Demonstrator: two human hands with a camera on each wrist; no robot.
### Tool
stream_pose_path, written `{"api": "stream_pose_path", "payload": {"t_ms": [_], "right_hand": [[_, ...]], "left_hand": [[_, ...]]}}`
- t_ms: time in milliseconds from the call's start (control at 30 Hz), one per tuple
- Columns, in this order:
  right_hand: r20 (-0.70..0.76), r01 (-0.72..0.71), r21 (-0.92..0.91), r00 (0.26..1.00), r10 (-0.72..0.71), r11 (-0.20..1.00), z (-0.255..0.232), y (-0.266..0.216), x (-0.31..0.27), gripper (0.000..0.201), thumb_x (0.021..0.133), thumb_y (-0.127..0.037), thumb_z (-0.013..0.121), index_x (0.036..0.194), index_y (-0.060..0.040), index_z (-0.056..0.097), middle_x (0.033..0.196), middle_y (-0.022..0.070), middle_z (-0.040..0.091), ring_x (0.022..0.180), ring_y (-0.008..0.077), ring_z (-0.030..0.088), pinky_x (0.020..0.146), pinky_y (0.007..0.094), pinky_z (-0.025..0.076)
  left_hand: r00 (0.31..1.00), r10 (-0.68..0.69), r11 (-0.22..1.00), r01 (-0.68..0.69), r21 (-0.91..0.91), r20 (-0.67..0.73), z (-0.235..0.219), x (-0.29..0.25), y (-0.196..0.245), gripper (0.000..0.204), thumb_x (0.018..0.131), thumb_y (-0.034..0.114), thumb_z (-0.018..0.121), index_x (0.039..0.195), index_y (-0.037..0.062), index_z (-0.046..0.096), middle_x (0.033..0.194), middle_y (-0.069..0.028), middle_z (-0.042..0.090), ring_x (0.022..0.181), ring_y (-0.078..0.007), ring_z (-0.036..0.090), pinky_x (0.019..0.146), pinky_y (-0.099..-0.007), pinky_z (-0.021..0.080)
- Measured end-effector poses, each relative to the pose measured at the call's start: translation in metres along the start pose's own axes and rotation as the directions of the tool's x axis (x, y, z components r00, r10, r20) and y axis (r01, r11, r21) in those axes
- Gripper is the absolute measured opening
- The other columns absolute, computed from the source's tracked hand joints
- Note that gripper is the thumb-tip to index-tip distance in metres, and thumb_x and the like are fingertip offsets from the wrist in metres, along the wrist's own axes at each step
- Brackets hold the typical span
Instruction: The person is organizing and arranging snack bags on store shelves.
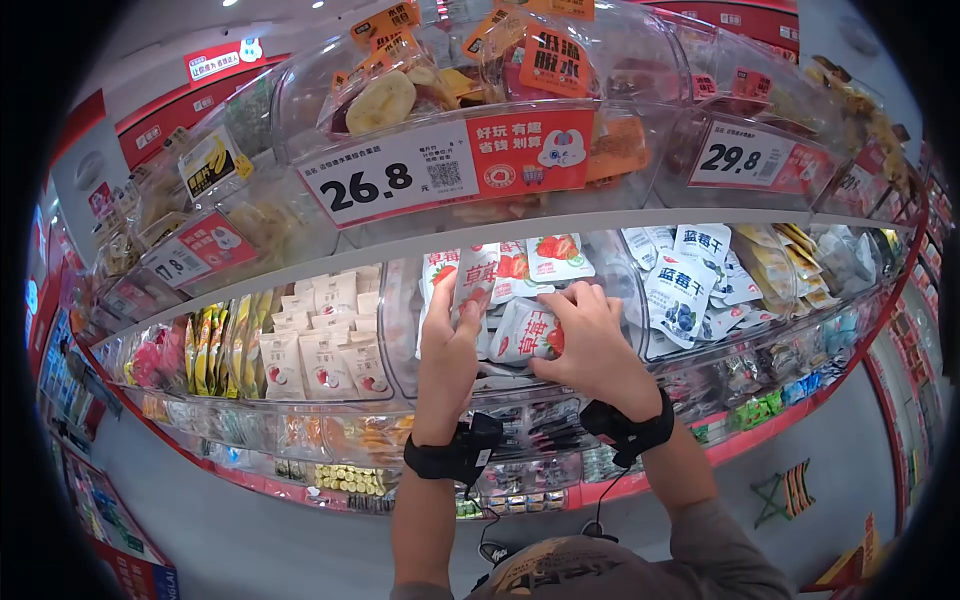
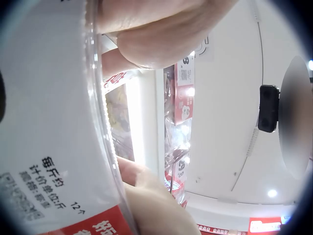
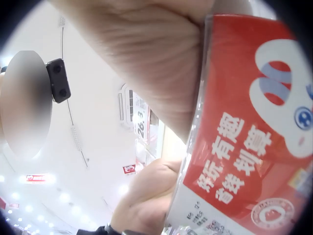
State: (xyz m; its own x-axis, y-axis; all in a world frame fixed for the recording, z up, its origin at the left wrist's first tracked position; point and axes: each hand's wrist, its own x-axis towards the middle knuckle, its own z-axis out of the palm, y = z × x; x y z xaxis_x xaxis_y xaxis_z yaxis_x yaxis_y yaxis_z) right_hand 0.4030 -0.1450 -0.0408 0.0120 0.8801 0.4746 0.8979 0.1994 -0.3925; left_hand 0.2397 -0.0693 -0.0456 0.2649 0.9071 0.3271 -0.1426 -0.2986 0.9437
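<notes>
Both hands reach into a clear bin (image 1: 400, 370) of dried-strawberry packets (image 1: 560, 258). My left hand (image 1: 447, 350) grips one strawberry packet (image 1: 476, 282), which stands upright and tilted between thumb and fingers. My right hand (image 1: 590, 338) pinches another strawberry packet (image 1: 520, 332), white with red lettering, lying at the front of the bin; its thumb is at the packet's lower right edge and the fingers are over the top. In the wrist views a price card (image 2: 44, 122) covers much of the frame and hides both packets.
A white shelf edge (image 1: 640, 228) with a 26.8 price card (image 1: 390, 180) overhangs the bin. To the right lies a bin of blueberry packets (image 1: 685, 290); to the left, cream-coloured packets (image 1: 325, 350) stand in rows. Clear dividers separate the bins. Lower shelves hold more snacks.
</notes>
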Motion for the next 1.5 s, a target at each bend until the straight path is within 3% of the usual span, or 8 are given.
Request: {"api": "stream_pose_path", "payload": {"t_ms": [233,500,700,833,967,1167,1267,1500], "right_hand": [[-0.522,0.137,0.232,0.853,0.005,0.963,0.000,-0.010,-0.003,0.064,0.063,-0.011,0.079,0.122,-0.0069,0.055,0.108,0.0085,0.049,0.099,0.0222,0.050,0.083,0.0327,0.046],[-0.393,0.051,0.496,0.903,0.172,0.867,0.008,-0.024,0.015,0.059,0.077,-0.035,0.076,0.121,-0.0029,0.052,0.110,0.0149,0.048,0.091,0.0230,0.055,0.076,0.0322,0.047],[-0.250,0.144,0.725,0.966,0.063,0.674,0.009,-0.012,0.013,0.039,0.093,-0.030,0.057,0.118,-0.0005,0.060,0.113,0.0156,0.056,0.088,0.0175,0.061,0.071,0.0286,0.051],[-0.114,0.060,0.920,0.987,0.116,0.388,0.011,-0.001,0.014,0.033,0.092,-0.023,0.059,0.115,0.0012,0.060,0.110,0.0105,0.063,0.094,0.0167,0.062,0.078,0.0278,0.052],[-0.270,0.150,0.611,0.962,0.027,0.777,0.012,-0.002,0.014,0.041,0.086,-0.021,0.063,0.121,0.0001,0.056,0.115,0.0166,0.061,0.098,0.0177,0.063,0.074,0.0275,0.052],[-0.043,-0.014,0.678,0.997,0.059,0.735,0.012,-0.016,0.013,0.054,0.083,-0.020,0.069,0.128,0.0011,0.048,0.098,0.0176,0.067,0.069,0.0131,0.065,0.060,0.0253,0.050],[-0.023,-0.048,0.712,0.995,0.092,0.700,0.011,-0.010,0.011,0.054,0.080,-0.017,0.073,0.127,-0.0016,0.051,0.095,0.0157,0.068,0.068,0.0107,0.065,0.057,0.0228,0.049],[-0.095,0.026,0.878,0.988,0.122,0.479,0.000,-0.018,0.007,0.037,0.093,-0.019,0.059,0.127,-0.0054,0.051,0.085,0.0096,0.068,0.073,0.0103,0.064,0.068,0.0243,0.049]], "left_hand": [[0.995,-0.096,0.981,0.092,-0.171,-0.017,0.007,-0.005,0.014,0.037,0.097,0.009,0.044,0.132,0.0005,0.040,0.119,-0.0114,0.056,0.109,-0.0189,0.057,0.084,-0.0318,0.051],[0.905,-0.162,0.927,0.277,-0.254,0.393,0.000,-0.007,0.025,0.045,0.090,0.013,0.056,0.131,-0.0001,0.041,0.113,-0.0093,0.056,0.096,-0.0140,0.058,0.083,-0.0281,0.047],[0.876,-0.072,0.996,0.086,-0.006,0.477,-0.001,-0.010,0.032,0.038,0.083,0.013,0.063,0.117,-0.0022,0.053,0.096,-0.0077,0.063,0.085,-0.0142,0.061,0.077,-0.0294,0.049],[0.982,-0.063,0.958,0.110,-0.264,0.180,-0.002,-0.009,0.014,0.033,0.082,0.010,0.064,0.111,-0.0025,0.055,0.096,-0.0090,0.064,0.086,-0.0151,0.063,0.074,-0.0287,0.050],[0.998,-0.070,0.924,0.067,-0.376,0.006,0.001,-0.005,0.015,0.032,0.083,0.012,0.064,0.111,-0.0024,0.055,0.098,-0.0102,0.064,0.088,-0.0154,0.063,0.075,-0.0284,0.051],[0.998,-0.032,0.954,0.016,-0.298,-0.049,0.004,-0.005,0.021,0.036,0.083,0.019,0.069,0.109,-0.0015,0.054,0.097,-0.0108,0.065,0.082,-0.0141,0.065,0.068,-0.0269,0.053],[0.988,0.139,0.984,-0.145,0.102,0.059,0.004,-0.012,0.028,0.039,0.082,0.018,0.070,0.110,-0.0022,0.052,0.095,-0.0108,0.065,0.081,-0.0131,0.065,0.067,-0.0266,0.053],[0.986,0.018,0.984,-0.047,-0.173,-0.167,-0.013,-0.087,0.051,0.046,0.077,0.008,0.073,0.115,-0.0025,0.049,0.100,-0.0102,0.064,0.086,-0.0152,0.064,0.075,-0.0284,0.054]]}}
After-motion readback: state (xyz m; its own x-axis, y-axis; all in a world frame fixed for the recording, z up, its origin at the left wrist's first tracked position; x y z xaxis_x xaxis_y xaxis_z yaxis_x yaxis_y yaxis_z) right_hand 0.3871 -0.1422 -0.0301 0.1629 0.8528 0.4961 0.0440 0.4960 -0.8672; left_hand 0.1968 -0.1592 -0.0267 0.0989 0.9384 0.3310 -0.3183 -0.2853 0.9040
